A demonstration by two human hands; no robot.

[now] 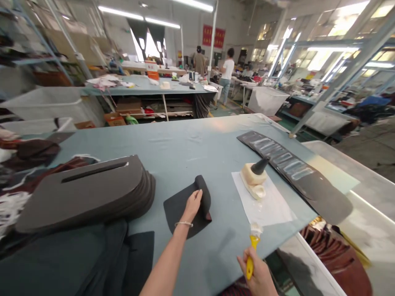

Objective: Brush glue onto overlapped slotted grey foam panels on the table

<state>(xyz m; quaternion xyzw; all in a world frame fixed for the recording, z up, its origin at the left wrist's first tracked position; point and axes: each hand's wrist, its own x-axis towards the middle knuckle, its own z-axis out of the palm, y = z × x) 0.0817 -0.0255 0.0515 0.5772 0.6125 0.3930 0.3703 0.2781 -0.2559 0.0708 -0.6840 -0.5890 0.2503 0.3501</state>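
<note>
My left hand (193, 204) rests on a dark cut piece (177, 211) lying on the grey-green table (185, 144), its fingers closed on the piece's folded-over top edge (203, 193). My right hand (257, 273) grips a yellow-handled glue brush (253, 248) near the table's front edge, bristles pointing up towards a white sheet (271, 205). On that sheet lies a cream glue bottle (254, 179) with a dark cone nozzle.
A stack of dark foam-like panels (89, 193) sits at the left, over dark fabric (70, 259). A long row of dark glued pieces (290, 168) runs along the right edge. White bins (339, 242) stand to the right. Two people (228, 70) stand far back by other tables.
</note>
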